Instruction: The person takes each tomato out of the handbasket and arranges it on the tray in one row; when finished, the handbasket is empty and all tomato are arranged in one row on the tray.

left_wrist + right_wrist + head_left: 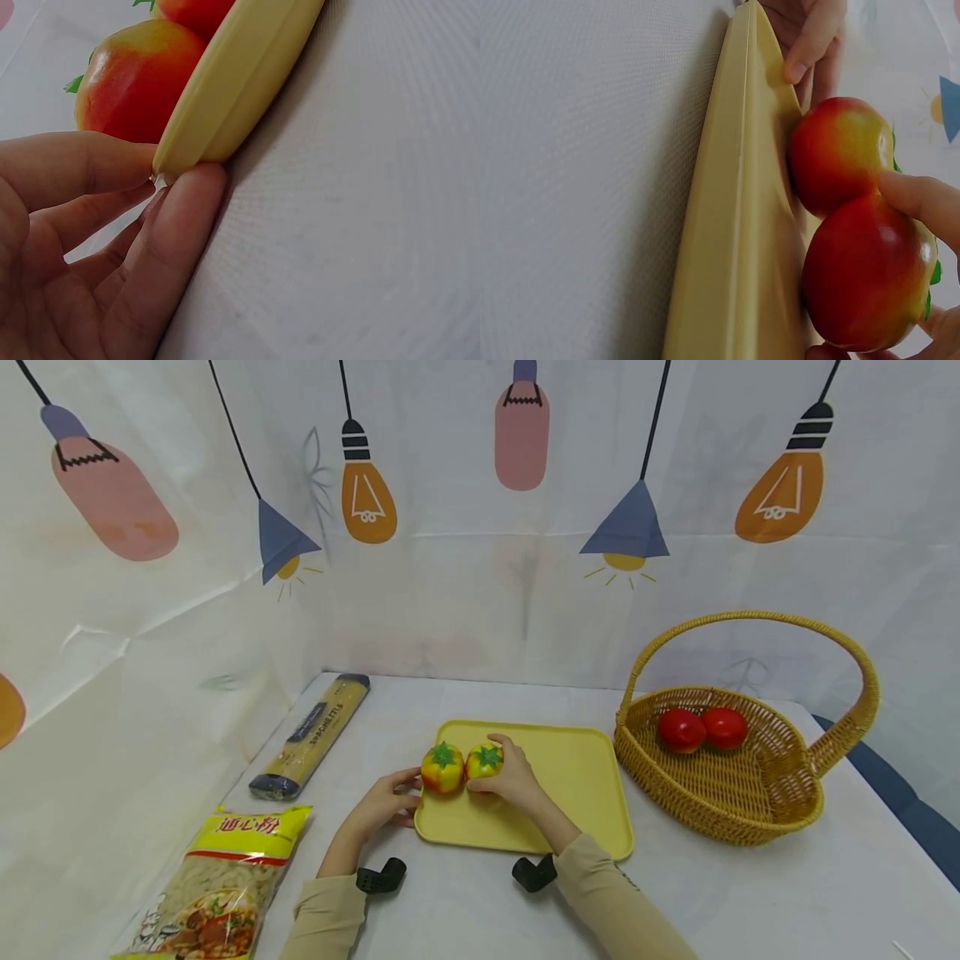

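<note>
A yellow tray (577, 777) lies on the white table. On its left part sit two red-and-yellow fruits with green leafy tops, side by side: a left fruit (442, 770) and a right fruit (483, 762). My left hand (381, 806) pinches the tray's left rim (199, 142) between thumb and fingers, beside the left fruit. From the right, my right hand (519, 779) grips the right fruit, its thumb at the front and fingers behind. Seen from the right wrist, the gripped fruit (866, 277) touches the other one (840, 154).
A wicker basket (705, 797) with a tall handle stands right of the tray, holding two red fruits (703, 730). At the left lie a spaghetti pack (318, 735) and a yellow-topped pasta bag (221, 885). A patterned sheet (465, 593) hangs behind the table.
</note>
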Demonstrator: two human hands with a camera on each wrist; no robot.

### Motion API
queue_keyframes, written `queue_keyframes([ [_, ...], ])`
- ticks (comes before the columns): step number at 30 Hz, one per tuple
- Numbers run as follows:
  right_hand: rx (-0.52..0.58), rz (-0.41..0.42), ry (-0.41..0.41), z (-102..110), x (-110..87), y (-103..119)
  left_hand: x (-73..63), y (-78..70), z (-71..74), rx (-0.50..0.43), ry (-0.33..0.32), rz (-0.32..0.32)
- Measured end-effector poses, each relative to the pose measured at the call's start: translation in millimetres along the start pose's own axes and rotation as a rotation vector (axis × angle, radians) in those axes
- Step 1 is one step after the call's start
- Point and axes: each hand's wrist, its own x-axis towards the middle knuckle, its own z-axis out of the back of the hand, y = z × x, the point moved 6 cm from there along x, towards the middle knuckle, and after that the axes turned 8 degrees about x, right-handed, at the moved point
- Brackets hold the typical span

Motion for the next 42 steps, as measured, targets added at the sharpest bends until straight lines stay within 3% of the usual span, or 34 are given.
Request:
queue_keyframes([
  [7, 0.009, 0.021, 0.008, 0.9, -1.8, 2.1, -1.3, -2.1, 0.0, -0.002, 0.001, -0.004],
  [15, 0.042, 0.051, -0.025, 15.2, -4.5, 8.6, -19.7, -28.4, -1.1, -0.010, 0.022, -0.012],
  [19, 0.057, 0.062, -0.044, 26.3, -6.7, 14.4, -22.5, -32.5, -1.0, -0.008, 0.019, -0.009],
  [31, 0.138, 0.085, -0.098, 64.7, -10.1, 18.0, -20.6, -29.9, -0.8, -0.001, 0.024, -0.012],
  [38, 0.162, 0.111, -0.145, 84.6, -13.4, 17.1, -5.3, -8.6, -0.1, 0.000, 0.004, -0.008],
  [42, 0.170, 0.121, -0.177, 97.1, -16.1, 14.6, -3.2, -3.8, -0.4, -0.004, 0.001, -0.013],
])
